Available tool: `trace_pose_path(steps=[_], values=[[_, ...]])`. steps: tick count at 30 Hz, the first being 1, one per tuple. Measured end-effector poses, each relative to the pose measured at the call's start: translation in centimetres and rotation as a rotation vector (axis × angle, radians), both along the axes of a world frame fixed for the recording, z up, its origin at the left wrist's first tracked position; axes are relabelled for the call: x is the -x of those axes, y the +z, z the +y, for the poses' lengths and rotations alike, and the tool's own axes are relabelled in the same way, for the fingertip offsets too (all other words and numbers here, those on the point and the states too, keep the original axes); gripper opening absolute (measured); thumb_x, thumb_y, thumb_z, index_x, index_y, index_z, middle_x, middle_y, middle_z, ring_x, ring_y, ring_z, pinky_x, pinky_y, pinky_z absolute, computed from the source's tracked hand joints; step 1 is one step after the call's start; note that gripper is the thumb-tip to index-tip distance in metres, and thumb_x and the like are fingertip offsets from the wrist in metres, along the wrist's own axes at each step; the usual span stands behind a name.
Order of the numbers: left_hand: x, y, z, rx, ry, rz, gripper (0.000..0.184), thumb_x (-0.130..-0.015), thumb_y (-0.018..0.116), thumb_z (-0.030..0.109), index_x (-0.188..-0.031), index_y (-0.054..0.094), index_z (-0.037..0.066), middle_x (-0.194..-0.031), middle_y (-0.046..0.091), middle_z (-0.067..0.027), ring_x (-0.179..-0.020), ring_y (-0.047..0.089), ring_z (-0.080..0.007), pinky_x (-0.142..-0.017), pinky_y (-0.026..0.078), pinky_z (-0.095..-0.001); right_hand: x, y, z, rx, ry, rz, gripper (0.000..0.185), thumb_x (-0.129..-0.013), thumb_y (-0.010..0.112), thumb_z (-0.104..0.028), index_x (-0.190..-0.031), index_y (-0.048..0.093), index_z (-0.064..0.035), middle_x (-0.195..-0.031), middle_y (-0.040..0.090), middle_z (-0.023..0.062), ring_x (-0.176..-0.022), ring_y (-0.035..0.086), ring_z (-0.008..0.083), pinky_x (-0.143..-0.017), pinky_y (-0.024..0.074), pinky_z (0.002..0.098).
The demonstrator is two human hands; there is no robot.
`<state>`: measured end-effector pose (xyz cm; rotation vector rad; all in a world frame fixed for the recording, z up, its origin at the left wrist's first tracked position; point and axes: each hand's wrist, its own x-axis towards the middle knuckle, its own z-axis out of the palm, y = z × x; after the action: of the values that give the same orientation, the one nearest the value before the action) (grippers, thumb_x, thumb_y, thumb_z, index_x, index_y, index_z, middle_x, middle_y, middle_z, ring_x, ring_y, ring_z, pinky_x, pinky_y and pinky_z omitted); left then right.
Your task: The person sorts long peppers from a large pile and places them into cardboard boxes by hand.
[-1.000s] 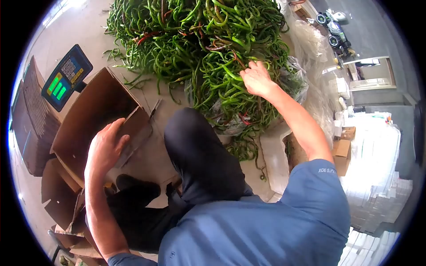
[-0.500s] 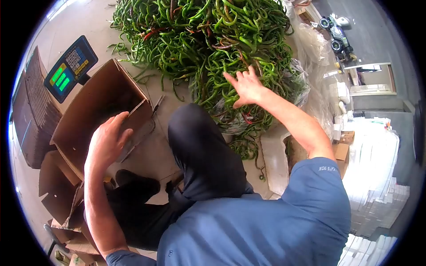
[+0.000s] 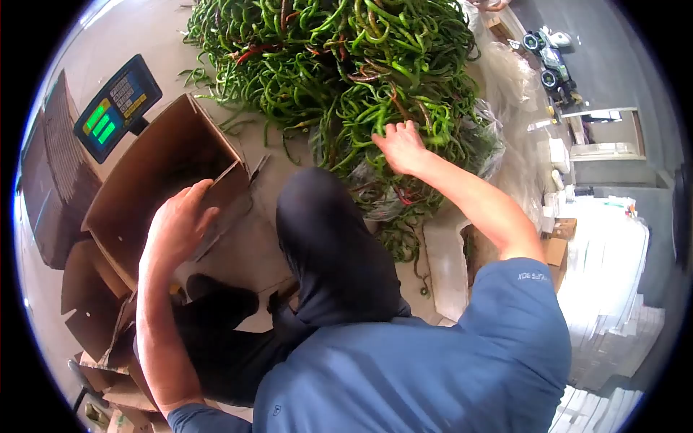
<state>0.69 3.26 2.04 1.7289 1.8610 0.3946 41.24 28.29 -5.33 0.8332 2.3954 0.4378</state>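
A big heap of long green chili peppers (image 3: 289, 94), with a few red ones mixed in, fills the top middle. My right hand (image 3: 401, 146) is over the heap's near side, its slightly bent fingers apart and touching the peppers; I see none gripped. At the left, an open cardboard box (image 3: 133, 191) lies with its mouth toward me, its inside dark. My left hand (image 3: 179, 224) rests at the box's near edge, fingers stretched and thumb apart. Beside the box stands a scale display (image 3: 118, 108) with green lit readouts.
Flattened cardboard (image 3: 61, 173) is stacked at the far left, and more open boxes (image 3: 94, 296) stand below it. Clear plastic sheeting (image 3: 509, 94) lies right of the peppers. White stacks (image 3: 606, 267) stand at the right. My bent knee (image 3: 314, 209) is between both hands.
My right hand first drew back toward me with its fingers spreading, then its fingers bent again onto the peppers. My left hand stays by the box edge. The view has shifted slightly.
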Motion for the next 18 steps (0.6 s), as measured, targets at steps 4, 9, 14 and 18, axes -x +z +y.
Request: trace_pose_path(steps=[4,9,14,18], values=[[0.4,-0.9,0.2,-0.035,-0.030,-0.048,0.044,-0.090,0.068,0.016,-0.130,0.057,0.005,-0.113,0.067,-0.0195,-0.106,0.061,-0.0401,-0.090,0.050,-0.0458,0.0,-1.0,0.3,0.000,-0.001,0.065,0.036,-0.081,0.066,-0.013,-0.117,0.064,-0.0142,-0.106,0.062,0.0168,-0.099,0.062,0.0340,-0.088,0.0452,0.0467],[0.3,-0.5,-0.1,-0.040,-0.007,-0.037,0.044,-0.089,0.068,0.016,-0.130,0.057,0.004,-0.112,0.067,-0.0198,-0.105,0.061,-0.0402,-0.090,0.050,-0.0461,-2.3,4.4,-0.3,-0.067,-0.065,0.348,0.040,-0.078,0.072,-0.012,-0.117,0.062,-0.0126,-0.104,0.061,0.0167,-0.094,0.064,0.0331,-0.084,0.0493,0.0454],[0.0,-0.7,0.2,-0.001,-0.013,-0.039,0.044,-0.090,0.068,0.016,-0.130,0.056,0.005,-0.111,0.066,-0.0207,-0.105,0.061,-0.0407,-0.089,0.049,-0.0461,-6.3,11.1,0.5,-0.119,-0.143,0.828,0.043,-0.076,0.076,-0.012,-0.116,0.062,-0.0138,-0.105,0.063,0.0134,-0.093,0.065,0.0362,-0.081,0.0546,0.0446],[-0.2,-0.6,0.3,-0.007,-0.001,-0.045,0.044,-0.089,0.068,0.016,-0.130,0.056,0.004,-0.113,0.066,-0.0216,-0.106,0.061,-0.0415,-0.089,0.049,-0.0462,-9.0,13.8,2.1,-0.152,-0.240,1.109,0.051,-0.073,0.079,-0.006,-0.121,0.061,-0.0067,-0.109,0.066,0.0155,-0.099,0.067,0.0314,-0.087,0.0539,0.0401]])
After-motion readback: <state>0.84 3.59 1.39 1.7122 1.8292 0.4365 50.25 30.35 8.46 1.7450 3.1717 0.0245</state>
